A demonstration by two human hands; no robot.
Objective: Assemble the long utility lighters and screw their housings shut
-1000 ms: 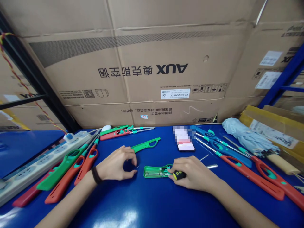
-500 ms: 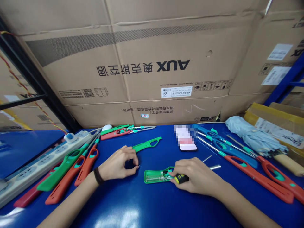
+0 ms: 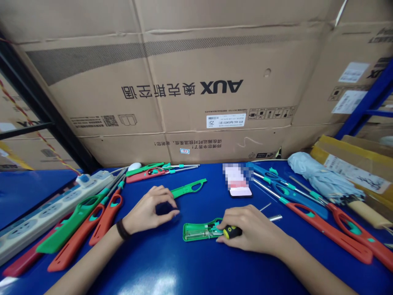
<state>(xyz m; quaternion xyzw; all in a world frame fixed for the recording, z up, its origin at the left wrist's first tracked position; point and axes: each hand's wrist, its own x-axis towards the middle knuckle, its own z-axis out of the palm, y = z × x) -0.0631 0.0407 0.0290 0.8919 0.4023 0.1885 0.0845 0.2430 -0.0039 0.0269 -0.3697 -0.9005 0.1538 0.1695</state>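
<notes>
My right hand clamps one screwdriver, pointing left into one open green lighter casing, while my left hand curls apart.

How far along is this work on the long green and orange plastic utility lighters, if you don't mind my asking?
Whole-looking lighters, like the orange one, lie on both sides. In hand: the right hand grips a black-and-yellow screwdriver against an open green plastic handle half; the left hand holds nothing visible. Left: a loose green handle half and a short metal tube lie unjoined.
</notes>
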